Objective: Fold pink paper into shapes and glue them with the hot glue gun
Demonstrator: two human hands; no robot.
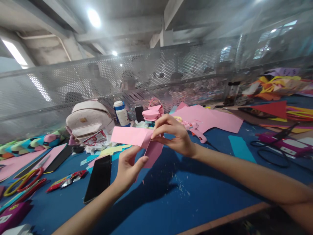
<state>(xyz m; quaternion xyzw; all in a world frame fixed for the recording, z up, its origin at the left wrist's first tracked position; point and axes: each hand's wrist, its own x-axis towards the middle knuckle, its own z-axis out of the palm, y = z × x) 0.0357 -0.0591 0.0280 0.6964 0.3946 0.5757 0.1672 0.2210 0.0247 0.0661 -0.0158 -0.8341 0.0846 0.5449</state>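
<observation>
Both my hands hold a folded pink paper piece (132,136) above the blue table (171,195). My right hand (172,134) pinches its right end, fingers closed over a fold. My left hand (128,168) grips it from below, thumb and fingers closed on the hanging flap (154,153). A black phone (99,178) lies face up just left of my left wrist.
Red-and-yellow scissors (23,182) lie at the left, black scissors (274,150) and a pink box at the right. A pale bag (88,120), a bottle (121,113), pink sheets (207,119) and coloured paper scraps crowd the back. People sit behind a mesh screen (146,75).
</observation>
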